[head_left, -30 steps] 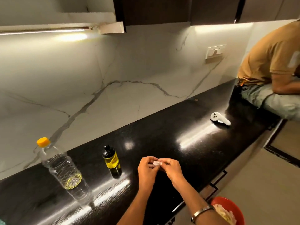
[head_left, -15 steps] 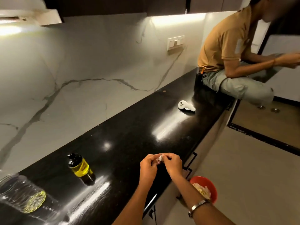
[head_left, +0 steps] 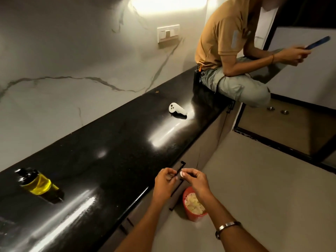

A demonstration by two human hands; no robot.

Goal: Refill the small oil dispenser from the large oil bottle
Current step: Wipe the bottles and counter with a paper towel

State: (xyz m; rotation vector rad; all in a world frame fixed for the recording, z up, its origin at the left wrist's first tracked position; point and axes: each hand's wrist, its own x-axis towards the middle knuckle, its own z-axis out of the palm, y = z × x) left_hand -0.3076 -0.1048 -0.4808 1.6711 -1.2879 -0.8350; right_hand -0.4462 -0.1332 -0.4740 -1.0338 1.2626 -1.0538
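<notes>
The small oil dispenser (head_left: 37, 182), black-capped with yellow oil inside, stands on the black countertop (head_left: 112, 142) at the left. The large oil bottle is out of view. Past the counter's front edge, my right hand (head_left: 195, 180) pinches a small white scrap (head_left: 182, 174) between its fingertips. My left hand (head_left: 163, 182) is close beside it with fingers curled, and whether it touches the scrap is unclear. Both hands hover above a red bin (head_left: 194, 206) on the floor.
The red bin holds crumpled white scraps. A white controller (head_left: 176, 109) lies further along the counter. A person in a tan shirt (head_left: 227, 42) sits on the counter's far end holding a phone. Black drawer handles (head_left: 177, 184) run below the counter edge. Beige floor lies to the right.
The view has swung right, so the large bottle left the frame. Both hands moved from above the counter to beyond its edge, over the red bin, still with the white scrap.
</notes>
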